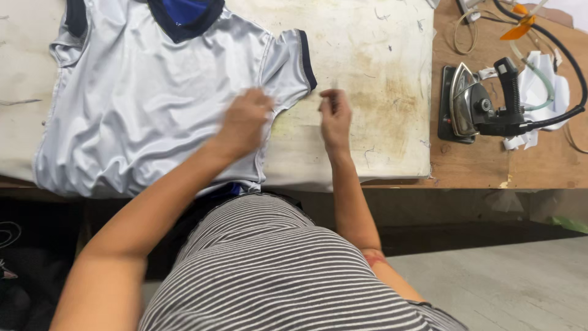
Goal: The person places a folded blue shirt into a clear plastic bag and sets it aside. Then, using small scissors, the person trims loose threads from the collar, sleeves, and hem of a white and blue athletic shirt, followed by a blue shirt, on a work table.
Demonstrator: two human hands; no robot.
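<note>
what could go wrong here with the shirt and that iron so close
The pressing pad carries brown stains beside the white shirt; dragging the sleeve across them might soil it. The iron rests on its side to the right, with its hose looping nearby, so a reaching right hand could snag it. The left hand pressing on the shirt may set creases.

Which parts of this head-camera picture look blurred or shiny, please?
In the head view, the left hand is smeared by motion blur on the white shirt; the right hand is only slightly soft. The shirt's satin cloth shows a soft sheen, the iron soleplate glints, and the lighting is even with faint shadows.
</note>
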